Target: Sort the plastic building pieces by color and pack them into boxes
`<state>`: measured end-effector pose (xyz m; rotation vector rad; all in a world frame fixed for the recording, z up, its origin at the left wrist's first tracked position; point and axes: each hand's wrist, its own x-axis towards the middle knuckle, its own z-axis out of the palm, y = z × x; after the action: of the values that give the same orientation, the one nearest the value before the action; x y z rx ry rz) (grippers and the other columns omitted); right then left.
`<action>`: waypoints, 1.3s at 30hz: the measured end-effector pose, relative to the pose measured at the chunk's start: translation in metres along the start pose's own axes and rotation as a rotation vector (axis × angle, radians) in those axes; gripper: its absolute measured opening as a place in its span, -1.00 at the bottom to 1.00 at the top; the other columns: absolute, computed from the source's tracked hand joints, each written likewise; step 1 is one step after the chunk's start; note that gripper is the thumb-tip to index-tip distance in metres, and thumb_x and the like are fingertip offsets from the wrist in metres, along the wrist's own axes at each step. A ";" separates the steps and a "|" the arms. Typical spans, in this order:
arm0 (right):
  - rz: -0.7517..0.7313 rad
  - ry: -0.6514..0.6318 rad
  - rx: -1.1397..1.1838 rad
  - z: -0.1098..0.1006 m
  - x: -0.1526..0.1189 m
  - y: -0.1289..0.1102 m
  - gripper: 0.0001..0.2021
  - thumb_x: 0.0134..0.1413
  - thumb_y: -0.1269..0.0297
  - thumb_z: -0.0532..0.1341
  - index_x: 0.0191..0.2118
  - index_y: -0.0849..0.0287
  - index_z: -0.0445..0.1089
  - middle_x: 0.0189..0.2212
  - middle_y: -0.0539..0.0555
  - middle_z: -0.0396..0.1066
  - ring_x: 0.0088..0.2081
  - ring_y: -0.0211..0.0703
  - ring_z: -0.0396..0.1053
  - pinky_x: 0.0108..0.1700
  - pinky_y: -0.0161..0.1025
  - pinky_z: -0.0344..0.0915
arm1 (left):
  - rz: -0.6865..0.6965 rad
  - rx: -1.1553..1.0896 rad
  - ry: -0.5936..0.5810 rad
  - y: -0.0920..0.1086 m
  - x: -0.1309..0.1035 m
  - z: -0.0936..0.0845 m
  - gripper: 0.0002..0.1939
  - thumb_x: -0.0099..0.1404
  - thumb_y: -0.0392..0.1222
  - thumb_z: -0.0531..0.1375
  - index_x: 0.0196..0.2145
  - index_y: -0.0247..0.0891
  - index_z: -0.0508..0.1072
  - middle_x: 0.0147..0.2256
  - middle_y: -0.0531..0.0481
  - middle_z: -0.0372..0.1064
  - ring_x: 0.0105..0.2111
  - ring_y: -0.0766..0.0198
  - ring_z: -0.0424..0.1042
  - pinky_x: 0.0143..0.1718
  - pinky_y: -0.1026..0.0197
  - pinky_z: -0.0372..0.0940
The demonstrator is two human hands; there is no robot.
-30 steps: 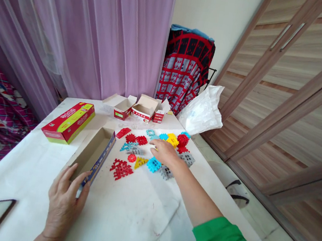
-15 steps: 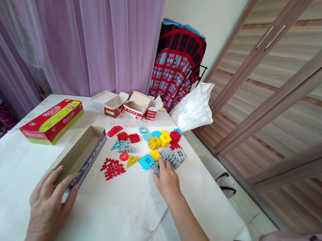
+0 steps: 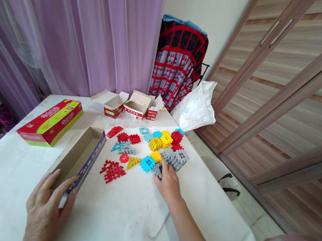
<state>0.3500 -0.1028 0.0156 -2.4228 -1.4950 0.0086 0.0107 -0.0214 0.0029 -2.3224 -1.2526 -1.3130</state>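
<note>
though half-open, right fingers [image 3: 165, 169] on gray pieces [image 3: 177, 159]

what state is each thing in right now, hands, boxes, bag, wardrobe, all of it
left hand, spread, fingers on the blue box
right hand, touching grey pieces
blue box, open-topped
red-yellow box, looks shut
left small box, open
middle small box, open
right small box, flaps up
grey pieces, bunched together
bag, crumpled
wardrobe, shut

Soft daylight, faint shadows, stretched edges, slight blur
</note>
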 end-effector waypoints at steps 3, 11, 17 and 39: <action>-0.004 -0.008 0.015 -0.002 0.000 0.002 -0.32 0.02 0.36 0.22 0.30 0.29 0.15 -0.10 0.24 0.42 -0.03 0.07 0.37 0.08 -0.10 0.27 | -0.029 -0.025 0.008 0.001 -0.001 -0.001 -0.75 0.26 -0.22 0.19 -0.08 -0.14 0.46 0.23 -0.19 0.18 0.25 -0.11 0.18 0.23 -0.21 0.14; -0.057 -0.025 0.030 -0.004 -0.018 0.006 -0.36 0.03 0.35 0.21 0.28 0.20 0.18 -0.06 0.20 0.40 -0.01 0.02 0.36 0.05 -0.14 0.29 | -0.091 -0.058 0.016 0.009 -0.002 -0.002 -0.78 0.22 -0.26 0.21 -0.15 -0.15 0.49 0.35 -0.14 -0.06 0.32 -0.14 0.04 0.30 -0.21 0.02; -0.053 -0.078 0.023 -0.014 -0.020 0.005 -0.33 0.03 0.20 0.26 0.29 0.12 0.16 0.04 0.18 0.36 0.04 0.04 0.35 0.07 -0.12 0.29 | -0.164 -0.044 -0.023 0.008 -0.005 -0.001 -0.63 0.25 -0.19 0.18 0.03 -0.15 0.42 0.38 -0.18 -0.15 0.35 -0.18 -0.05 0.31 -0.25 -0.03; -0.018 -0.154 -0.105 -0.015 -0.017 -0.003 -0.44 0.08 0.34 0.23 0.24 0.06 0.24 -0.11 0.16 0.39 -0.06 0.00 0.37 -0.05 -0.18 0.29 | -0.513 -0.003 -0.096 0.002 -0.003 0.007 -0.03 0.14 0.26 0.19 0.31 -0.43 0.04 0.15 -0.46 0.20 0.16 -0.31 0.21 0.15 -0.37 0.14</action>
<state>0.3423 -0.1206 0.0285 -2.5422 -1.6200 0.1181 0.0155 -0.0203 -0.0033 -2.1653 -1.9722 -1.3427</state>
